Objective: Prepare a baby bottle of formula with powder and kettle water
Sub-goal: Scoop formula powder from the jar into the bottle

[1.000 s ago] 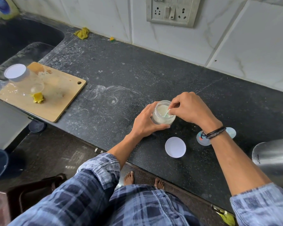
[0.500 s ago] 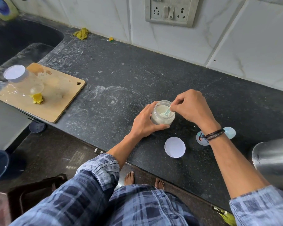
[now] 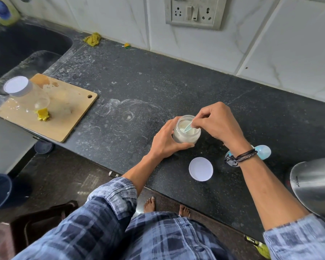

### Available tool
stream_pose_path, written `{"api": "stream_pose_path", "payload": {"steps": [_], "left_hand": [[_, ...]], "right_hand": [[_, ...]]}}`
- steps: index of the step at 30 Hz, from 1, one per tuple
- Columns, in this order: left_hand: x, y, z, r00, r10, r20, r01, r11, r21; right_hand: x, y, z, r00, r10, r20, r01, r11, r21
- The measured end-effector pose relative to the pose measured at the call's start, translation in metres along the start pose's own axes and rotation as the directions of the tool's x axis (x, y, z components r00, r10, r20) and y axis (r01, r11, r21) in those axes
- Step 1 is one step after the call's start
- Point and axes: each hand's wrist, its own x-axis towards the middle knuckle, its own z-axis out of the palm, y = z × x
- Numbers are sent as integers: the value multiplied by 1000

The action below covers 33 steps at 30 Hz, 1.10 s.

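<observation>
Over at the sink end, a wooden board [image 3: 68, 117] lay on the dark counter [image 3: 139, 81]. A clear lidded tub [image 3: 24, 92] was tipped on its side on the board, with a yellow scrap [image 3: 42, 114] just beside it. None of that looked to be part of the job.

Toward the middle, the left hand [image 3: 165, 141] was wrapped round the side of the small jar of powder [image 3: 186, 136], which stood upright on the counter with its top open. The right hand [image 3: 218, 124] came over the rim from the right. Its fingertips pinched the handle of a pale green spoon [image 3: 188, 127], whose bowl was down in the white powder. So the two hands were close together, both busy with the one jar.

The jar's white lid [image 3: 201, 168] lay flat on the counter nearer the person, apart from the jar. Behind the right wrist was a pale blue plastic piece [image 3: 264, 152], mostly hidden. It may have been the bottle or a part of it, but I couldn't tell. At the far right edge stood the steel kettle [image 3: 315, 184], with no hand on it.

As I judged it, things were early. The jar was opened and a measure was being taken, but there was no powder in any bottle that I could see. No water was poured, and nothing was capped or shaken.
</observation>
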Motion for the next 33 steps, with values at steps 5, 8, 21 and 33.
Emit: {"api": "stream_pose_path", "payload": {"steps": [5, 8, 21, 33], "left_hand": [[-1, 0, 0, 1000, 1, 0, -1, 1000, 3], [-1, 1, 0, 1000, 1, -6, -1, 1000, 5], [-2, 5, -1, 1000, -14, -2, 14, 1000, 14], [-3, 11, -3, 997, -55, 62, 59, 996, -68]], "right_hand": [[0, 7, -5, 997, 67, -41, -60, 987, 149], [-2, 14, -2, 985, 158, -69, -133, 949, 286], [-24, 33, 14, 854, 516, -63, -346, 655, 671], [-35, 42, 26, 790, 609, 72, -425, 459, 780]]}}
